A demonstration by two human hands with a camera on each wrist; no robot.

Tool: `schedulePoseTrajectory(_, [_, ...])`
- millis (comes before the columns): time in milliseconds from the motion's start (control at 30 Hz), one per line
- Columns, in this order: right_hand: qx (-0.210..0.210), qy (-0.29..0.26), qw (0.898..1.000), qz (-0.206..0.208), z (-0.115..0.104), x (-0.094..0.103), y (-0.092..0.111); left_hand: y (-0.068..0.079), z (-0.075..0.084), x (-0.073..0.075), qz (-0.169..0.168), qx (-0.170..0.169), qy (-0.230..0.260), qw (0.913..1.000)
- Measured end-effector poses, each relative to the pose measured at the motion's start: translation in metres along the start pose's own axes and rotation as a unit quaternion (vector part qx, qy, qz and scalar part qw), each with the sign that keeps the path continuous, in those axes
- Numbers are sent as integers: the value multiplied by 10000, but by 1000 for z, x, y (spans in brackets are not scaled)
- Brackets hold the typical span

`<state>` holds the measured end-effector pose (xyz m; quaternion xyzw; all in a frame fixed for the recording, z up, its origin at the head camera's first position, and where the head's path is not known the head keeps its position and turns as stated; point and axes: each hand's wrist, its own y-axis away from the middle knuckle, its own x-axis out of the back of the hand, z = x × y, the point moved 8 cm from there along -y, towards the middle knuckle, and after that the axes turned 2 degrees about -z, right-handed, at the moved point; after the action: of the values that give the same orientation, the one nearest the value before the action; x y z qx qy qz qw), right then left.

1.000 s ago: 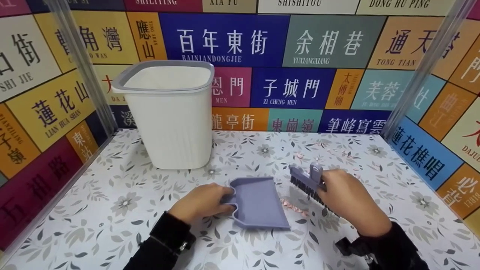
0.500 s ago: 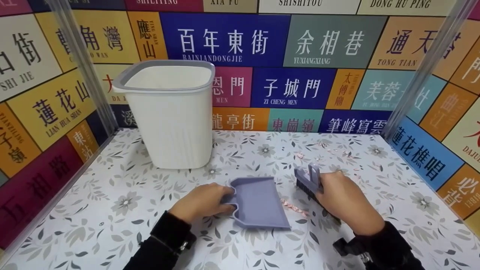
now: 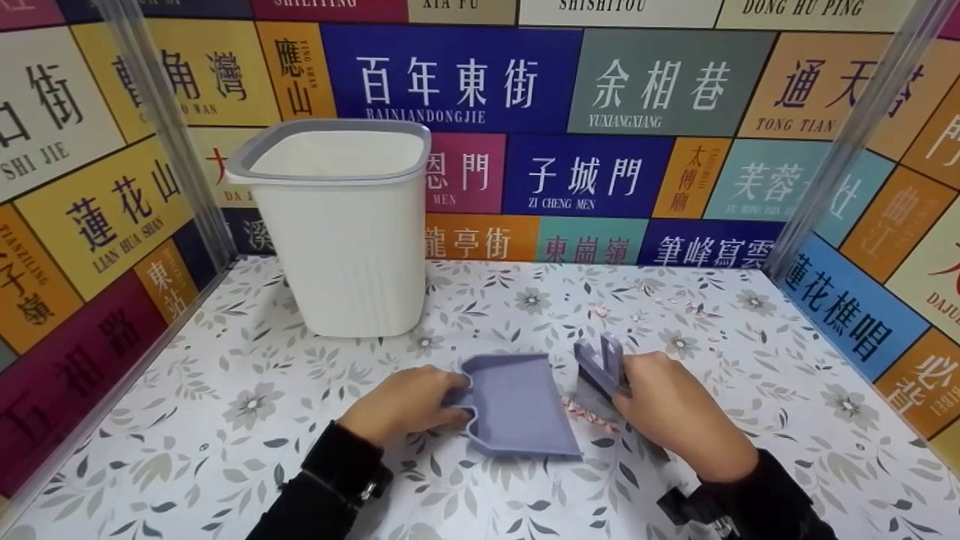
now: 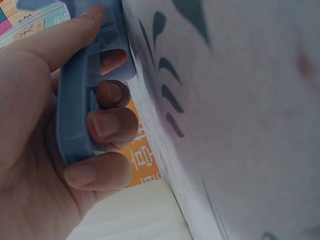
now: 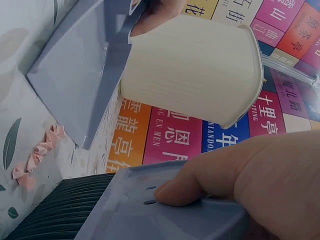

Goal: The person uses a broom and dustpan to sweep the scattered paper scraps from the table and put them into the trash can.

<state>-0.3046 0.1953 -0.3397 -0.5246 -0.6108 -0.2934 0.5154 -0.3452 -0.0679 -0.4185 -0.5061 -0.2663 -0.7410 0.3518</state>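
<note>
A grey-purple dustpan point(image 3: 517, 405) lies flat on the table with its straight lip facing right. My left hand point(image 3: 409, 405) holds its handle, and in the left wrist view the fingers curl round that handle point(image 4: 75, 110). To the right, my right hand point(image 3: 679, 409) grips a matching hand brush point(image 3: 600, 364), its dark bristles point(image 5: 60, 202) angled down to the table. Between the brush and the dustpan's lip lies a small row of pink scraps point(image 3: 589, 415), seen also as curled paper-like bits in the right wrist view. The dustpan's pan looks bare.
A white bin point(image 3: 345, 247) with a grey rim stands upright at the back left. More pink scraps point(image 3: 600, 310) are scattered at the back right of the flower-patterned table point(image 3: 187, 450). Walls of colourful street signs enclose the back and sides.
My right hand has shifted left with the brush, bringing its bristles up to the row of pink scraps. The left hand, dustpan and bin have stayed in place.
</note>
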Motion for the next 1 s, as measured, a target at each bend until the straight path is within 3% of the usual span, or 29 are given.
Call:
schedulePoseTrajectory(233, [-82,-156,9998,-86,-7,-3,1,0,0,-1,14,-1,31,10000])
schedulePoseTrajectory(633, [160,-627,9979,-74,-21,-4,3,-1,0,0,48,-78,16,10000])
schedulePoseTrajectory(1000, [256,-1047,9942,-16,-27,8,7,1,1,1,32,-33,16,10000])
